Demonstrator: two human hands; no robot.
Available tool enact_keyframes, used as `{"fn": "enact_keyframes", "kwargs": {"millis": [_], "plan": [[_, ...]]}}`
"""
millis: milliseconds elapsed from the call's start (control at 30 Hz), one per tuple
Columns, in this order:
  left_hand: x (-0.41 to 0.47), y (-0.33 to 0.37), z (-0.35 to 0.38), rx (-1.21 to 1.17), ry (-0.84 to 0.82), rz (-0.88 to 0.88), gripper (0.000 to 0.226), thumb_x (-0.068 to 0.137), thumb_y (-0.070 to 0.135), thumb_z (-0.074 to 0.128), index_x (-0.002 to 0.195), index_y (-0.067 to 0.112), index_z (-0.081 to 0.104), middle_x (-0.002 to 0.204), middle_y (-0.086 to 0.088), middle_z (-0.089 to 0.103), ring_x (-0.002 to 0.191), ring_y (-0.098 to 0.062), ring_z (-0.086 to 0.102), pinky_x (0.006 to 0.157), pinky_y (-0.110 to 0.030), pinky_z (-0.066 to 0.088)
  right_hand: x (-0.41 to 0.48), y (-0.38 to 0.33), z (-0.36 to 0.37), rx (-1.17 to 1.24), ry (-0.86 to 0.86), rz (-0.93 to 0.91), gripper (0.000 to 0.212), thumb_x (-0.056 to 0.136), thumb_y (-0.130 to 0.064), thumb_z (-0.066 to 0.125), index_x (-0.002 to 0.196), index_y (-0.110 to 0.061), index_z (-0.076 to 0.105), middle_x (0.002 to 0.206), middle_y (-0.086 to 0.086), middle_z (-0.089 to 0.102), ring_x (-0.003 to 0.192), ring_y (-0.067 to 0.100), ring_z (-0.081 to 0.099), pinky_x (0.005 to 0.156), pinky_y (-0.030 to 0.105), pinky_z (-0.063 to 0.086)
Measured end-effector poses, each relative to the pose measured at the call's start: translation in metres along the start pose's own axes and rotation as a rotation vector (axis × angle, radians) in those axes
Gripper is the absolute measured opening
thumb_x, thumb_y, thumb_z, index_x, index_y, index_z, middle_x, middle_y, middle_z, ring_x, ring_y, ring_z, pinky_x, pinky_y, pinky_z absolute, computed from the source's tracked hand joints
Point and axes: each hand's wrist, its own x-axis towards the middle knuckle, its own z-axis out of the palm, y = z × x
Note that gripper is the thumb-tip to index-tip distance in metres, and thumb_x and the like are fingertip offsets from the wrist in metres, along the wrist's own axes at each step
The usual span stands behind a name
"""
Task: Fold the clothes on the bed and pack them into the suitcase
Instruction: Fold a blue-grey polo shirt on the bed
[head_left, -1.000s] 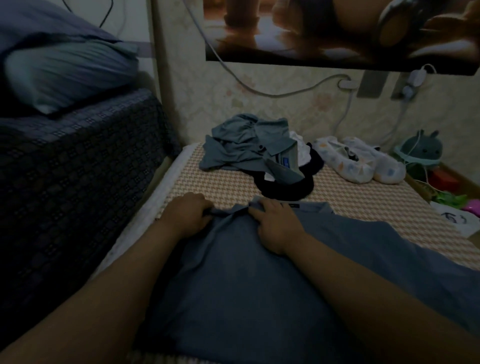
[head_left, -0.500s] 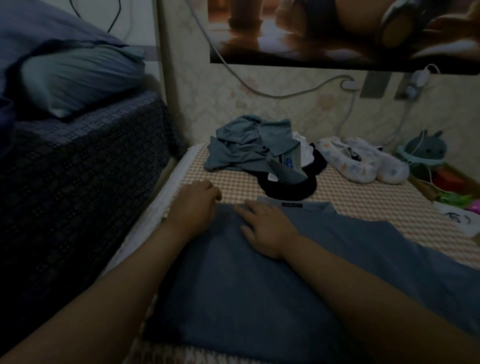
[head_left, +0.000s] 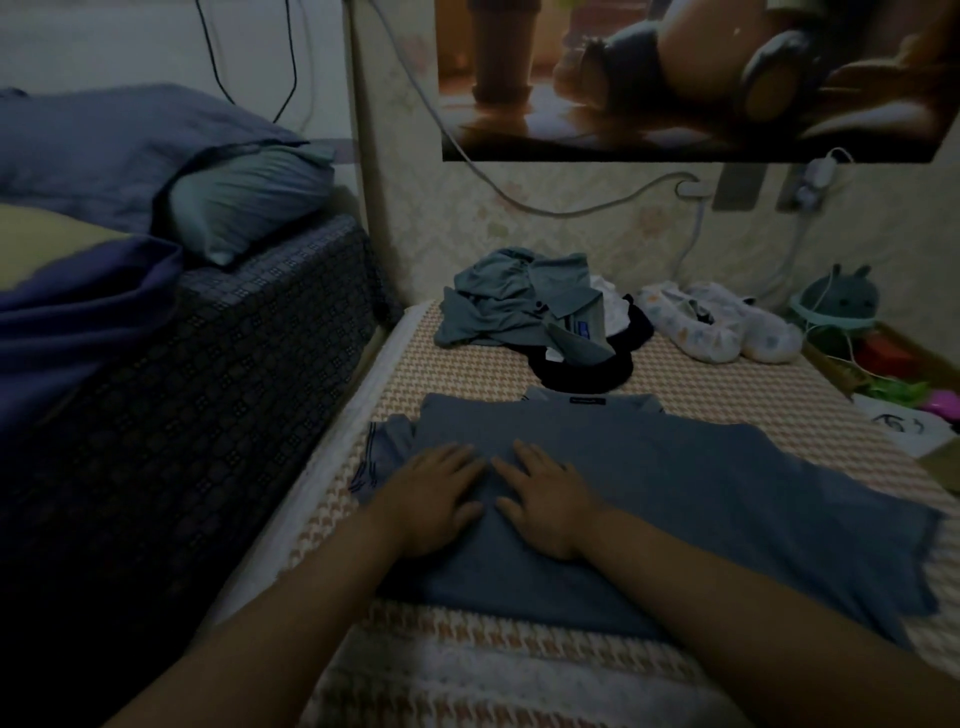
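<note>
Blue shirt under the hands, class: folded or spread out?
Mostly spread: the blue shirt lies flat on the bed, right sleeve out wide, left hand and right hand flat on it. Left side looks folded in.

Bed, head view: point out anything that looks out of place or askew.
A pair of pale patterned slippers lies on the bed mat by the wall, odd among clothes. The grey-green shirt is a crumpled heap on a black garment. The blue shirt lies flat, one sleeve bunched at the mat's edge.
</note>
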Motion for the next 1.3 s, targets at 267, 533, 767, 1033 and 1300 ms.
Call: {"fn": "enact_keyframes", "kwargs": {"millis": [267,533,767,1033,1300], "plan": [[-0.044,0.013,-0.020,0.035,-0.538,-0.207,0.125,0.060,0.095,0.041,0.144,0.036,-0.031,0.153,0.004,-0.036,0.144,-0.022,-0.027,0.114,-0.062,-0.008,-0.059,-0.021,0.014,-0.045,-0.079,-0.084,0.073,0.092,-0.071,0.022,0.152,-0.040,-0.006,0.161,0.000,-0.017,0.148,0.020,-0.014,0.118,0.052,-0.003],[0.007,0.074,-0.048,-0.012,-0.358,-0.252,0.095,0.085,0.069,0.046,0.153,0.015,0.009,0.161,-0.009,-0.006,0.148,-0.031,0.000,0.118,-0.053,0.005,-0.102,0.082,-0.023,0.011,0.320,0.268,0.038,0.098,-0.035,0.041,0.129,-0.018,0.055,0.130,0.008,0.051,0.118,0.026,0.049,0.099,0.036,0.041],[0.074,0.197,-0.042,-0.358,-0.015,0.153,0.042,0.100,0.034,0.045,0.134,0.012,0.052,0.141,-0.009,0.050,0.127,-0.027,0.047,0.108,-0.034,0.035,-0.168,0.184,-0.029,-0.022,0.248,0.776,0.028,0.098,-0.031,0.043,0.115,-0.016,0.059,0.117,0.006,0.062,0.104,0.023,0.058,0.080,0.031,0.042],[0.086,0.281,0.022,-0.096,-0.161,0.311,0.085,0.083,0.081,0.026,0.150,0.044,-0.012,0.160,0.006,-0.021,0.147,-0.022,-0.018,0.116,-0.058,-0.009,-0.187,0.226,-0.011,0.316,0.361,0.603,0.042,0.100,-0.032,0.044,0.141,-0.021,0.040,0.119,0.009,0.062,0.094,0.029,0.060,0.072,0.036,0.048],[0.078,0.298,0.020,-0.077,-0.090,0.453,0.082,0.087,0.078,0.026,0.149,0.044,-0.015,0.158,0.008,-0.025,0.146,-0.018,-0.022,0.118,-0.050,-0.012,-0.188,0.241,-0.018,0.281,0.458,0.558,0.047,0.096,-0.033,0.053,0.139,-0.018,0.040,0.120,0.009,0.063,0.101,0.028,0.061,0.072,0.032,0.045]]}}
